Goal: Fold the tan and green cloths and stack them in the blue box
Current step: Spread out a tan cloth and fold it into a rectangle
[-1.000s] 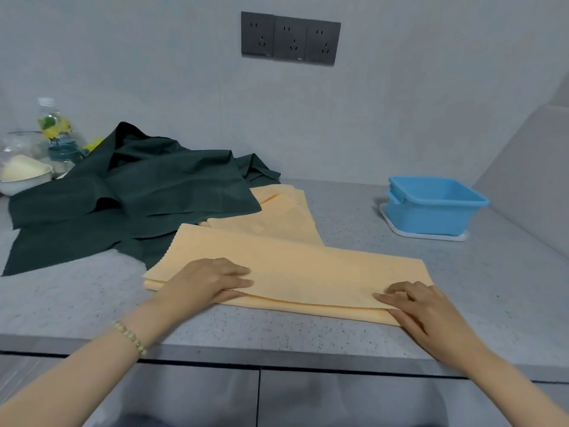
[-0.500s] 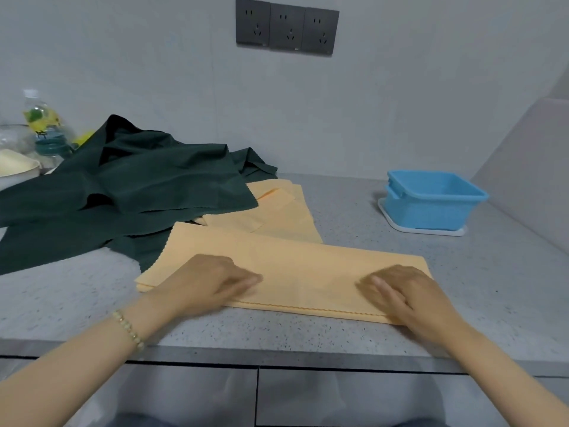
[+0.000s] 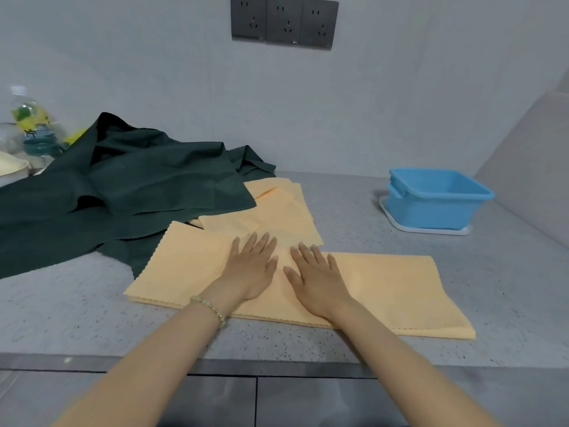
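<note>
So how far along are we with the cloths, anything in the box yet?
Early. Done: one tan cloth is folded into a long strip. In hand: the left hand and right hand press flat on its middle, side by side. Left: further tan cloths lie behind it, the green cloths sit in an unfolded heap, and no cloth shows in the blue box.

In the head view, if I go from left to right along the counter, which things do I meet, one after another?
plastic bottle → dark green cloth → left hand → right hand → blue box. The tan cloth lies under both hands, so I leave it out.
</note>
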{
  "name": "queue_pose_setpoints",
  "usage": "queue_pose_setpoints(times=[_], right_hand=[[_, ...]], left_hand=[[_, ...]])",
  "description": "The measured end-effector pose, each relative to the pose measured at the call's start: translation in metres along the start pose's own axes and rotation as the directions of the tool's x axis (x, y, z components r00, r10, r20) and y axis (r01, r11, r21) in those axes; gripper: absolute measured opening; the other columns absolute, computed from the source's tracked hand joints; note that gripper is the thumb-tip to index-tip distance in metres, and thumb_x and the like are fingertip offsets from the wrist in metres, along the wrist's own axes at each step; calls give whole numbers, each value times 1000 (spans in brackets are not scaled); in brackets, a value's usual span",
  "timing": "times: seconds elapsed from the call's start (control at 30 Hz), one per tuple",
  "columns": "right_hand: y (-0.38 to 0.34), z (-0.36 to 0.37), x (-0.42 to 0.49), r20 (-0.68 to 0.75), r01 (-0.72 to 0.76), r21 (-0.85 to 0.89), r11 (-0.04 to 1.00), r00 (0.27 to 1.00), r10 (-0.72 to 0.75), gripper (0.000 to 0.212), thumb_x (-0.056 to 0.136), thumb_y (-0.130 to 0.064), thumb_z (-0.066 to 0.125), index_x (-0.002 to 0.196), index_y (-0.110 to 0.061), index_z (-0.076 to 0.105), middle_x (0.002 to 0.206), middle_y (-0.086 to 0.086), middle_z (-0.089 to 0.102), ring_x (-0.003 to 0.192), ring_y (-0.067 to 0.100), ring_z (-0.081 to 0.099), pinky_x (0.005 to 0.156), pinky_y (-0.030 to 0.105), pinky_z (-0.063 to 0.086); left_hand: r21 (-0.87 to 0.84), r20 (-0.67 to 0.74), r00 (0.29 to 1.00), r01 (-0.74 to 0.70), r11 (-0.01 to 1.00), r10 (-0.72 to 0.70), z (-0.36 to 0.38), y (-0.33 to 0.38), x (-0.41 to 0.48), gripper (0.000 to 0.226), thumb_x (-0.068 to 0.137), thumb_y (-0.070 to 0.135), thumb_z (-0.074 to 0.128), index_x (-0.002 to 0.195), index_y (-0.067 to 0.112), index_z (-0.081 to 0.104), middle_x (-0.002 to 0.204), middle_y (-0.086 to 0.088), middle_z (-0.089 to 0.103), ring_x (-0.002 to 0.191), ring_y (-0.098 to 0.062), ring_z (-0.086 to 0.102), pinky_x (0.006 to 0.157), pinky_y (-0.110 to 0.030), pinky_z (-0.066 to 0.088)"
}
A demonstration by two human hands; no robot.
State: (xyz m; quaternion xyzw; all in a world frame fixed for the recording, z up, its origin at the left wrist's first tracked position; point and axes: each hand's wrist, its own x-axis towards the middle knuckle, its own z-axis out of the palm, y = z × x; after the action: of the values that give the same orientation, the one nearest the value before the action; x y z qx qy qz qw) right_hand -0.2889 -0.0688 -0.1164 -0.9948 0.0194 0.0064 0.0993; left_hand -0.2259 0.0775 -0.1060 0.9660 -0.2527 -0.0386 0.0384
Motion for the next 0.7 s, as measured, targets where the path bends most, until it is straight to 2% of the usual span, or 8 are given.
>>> queue_pose_setpoints(times=[0.1,0.23,0.47,0.7], right_hand=[[19,-2,-7,4,-66,-21,998,998,66,60,97,-58,10,151,-34,0,159,-6,-10,146,20,-13,117,46,-9],[58,-11,-22,-29,-156,-32,987,988,155,61,96,-59,10,151,-34,0,159,-4,-9,147,18,-11,117,45,-7],[134,-28,-47,-78,-314,-23,949,947,311,69,96,-57,13,153,-18,3,160,0,-1,147,14,-1,119,35,0],[158,-46,-54,-28,-457,-78,886,889,456,68,99,-52,10,152,-11,-1,160,4,-5,147,18,-4,120,41,-2]], left_hand=[[-19,-13,1000,6,1000,-6,2,-4,0,55,102,42,8,153,26,-5,159,6,-12,147,-16,-13,118,-42,-12],[-40,-25,1000,15,999,-16,4,-6,-2,60,100,51,10,153,26,-6,159,6,-13,146,-16,-14,118,-43,-11],[-41,-33,999,23,999,-24,5,-6,-1,66,97,58,11,153,27,-4,159,6,-13,146,-17,-15,118,-44,-10],[-43,-41,999,24,999,-26,5,-5,-1,66,97,59,11,153,27,-4,159,5,-12,147,-18,-14,118,-45,-9]])
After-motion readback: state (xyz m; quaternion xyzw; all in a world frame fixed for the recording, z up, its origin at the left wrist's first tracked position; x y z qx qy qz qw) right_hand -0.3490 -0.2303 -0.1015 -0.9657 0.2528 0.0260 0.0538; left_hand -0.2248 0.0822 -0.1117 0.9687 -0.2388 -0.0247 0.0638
